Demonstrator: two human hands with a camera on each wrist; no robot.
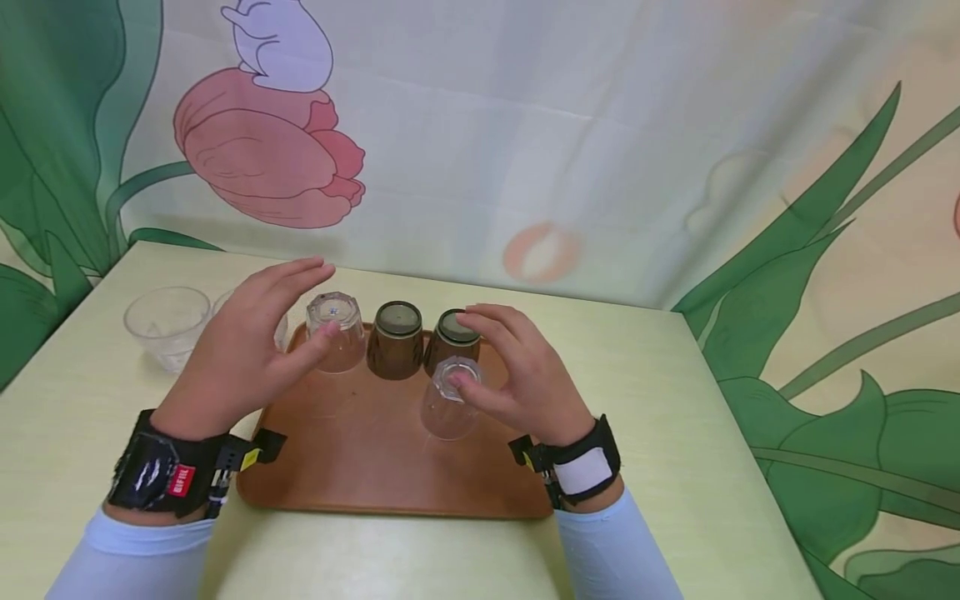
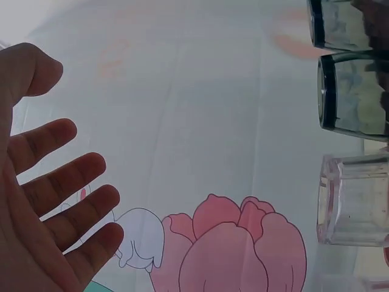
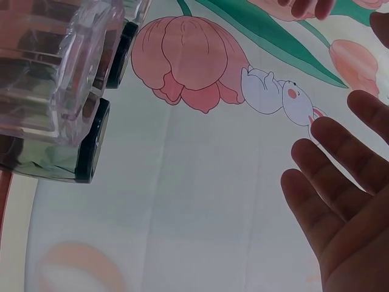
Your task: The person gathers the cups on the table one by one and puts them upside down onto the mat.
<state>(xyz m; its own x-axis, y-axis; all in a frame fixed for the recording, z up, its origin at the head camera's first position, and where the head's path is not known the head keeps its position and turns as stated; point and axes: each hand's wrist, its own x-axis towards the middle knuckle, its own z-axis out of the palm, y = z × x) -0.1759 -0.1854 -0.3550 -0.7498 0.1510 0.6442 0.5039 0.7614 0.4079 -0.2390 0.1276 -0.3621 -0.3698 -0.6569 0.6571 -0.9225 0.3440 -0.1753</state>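
Both hands hover over a brown tray (image 1: 360,467), palms facing each other and holding nothing. My left hand (image 1: 240,350) has its fingers extended, its thumb overlapping an upside-down clear faceted glass (image 1: 341,346) in the head view. To the right of that glass, two dark tinted glasses (image 1: 395,346) (image 1: 447,329) stand upside down in the same back row. Another upturned clear glass (image 1: 444,419) stands in front of the right dark one. My right hand (image 1: 532,379) overlaps these last two in the head view; the right wrist view shows its fingers (image 3: 340,182) loosely extended, apart from the glasses.
Left of the tray, a clear glass bowl (image 1: 167,329) stands upright on the pale table (image 1: 645,400). A second clear vessel beside it is partly hidden by my left hand. A printed curtain (image 1: 465,142) hangs behind the table's far edge.
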